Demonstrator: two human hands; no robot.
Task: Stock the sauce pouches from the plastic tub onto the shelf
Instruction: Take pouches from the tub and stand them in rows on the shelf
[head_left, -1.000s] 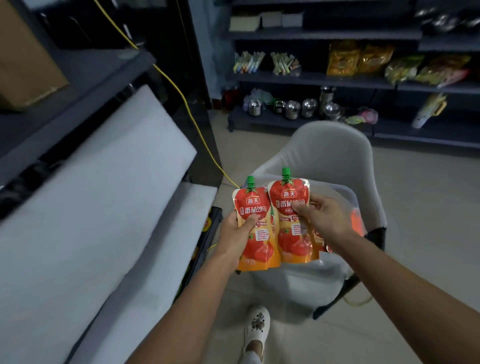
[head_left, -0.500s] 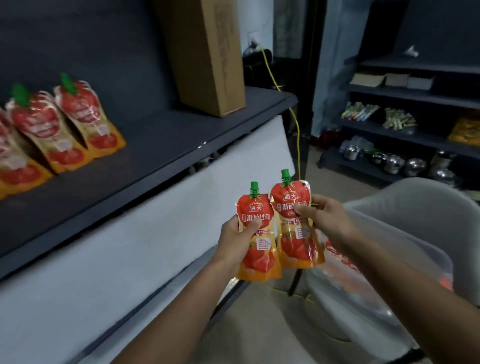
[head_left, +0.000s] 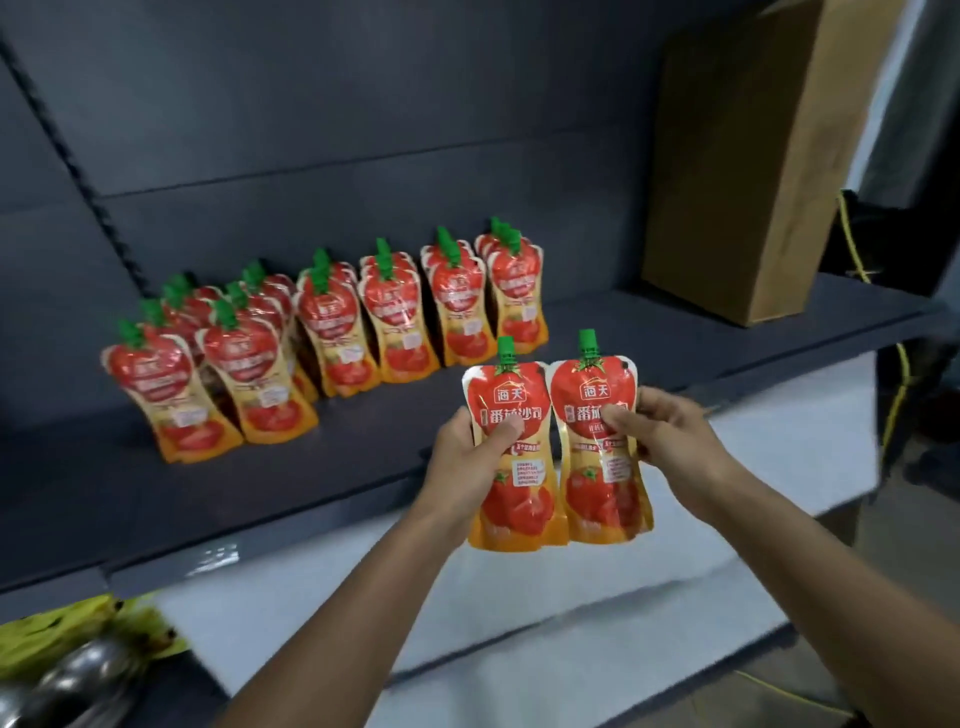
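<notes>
We've got two pouches up in front of the shelf (head_left: 363, 462) edge, side by side and upright, green caps on top. Our left hand (head_left: 470, 457) is clamped on the left pouch (head_left: 511, 467), thumb across its front, and our right hand (head_left: 670, 436) grips the right pouch (head_left: 597, 457) the same way. Behind them, the stocked pouches (head_left: 332, 332) stand in rows on the shelf, with a cardboard box (head_left: 748, 171) off to the right.

Two upright red sauce pouches (head_left: 556, 447) (green caps), held before shelf (head_left: 363, 457)
</notes>
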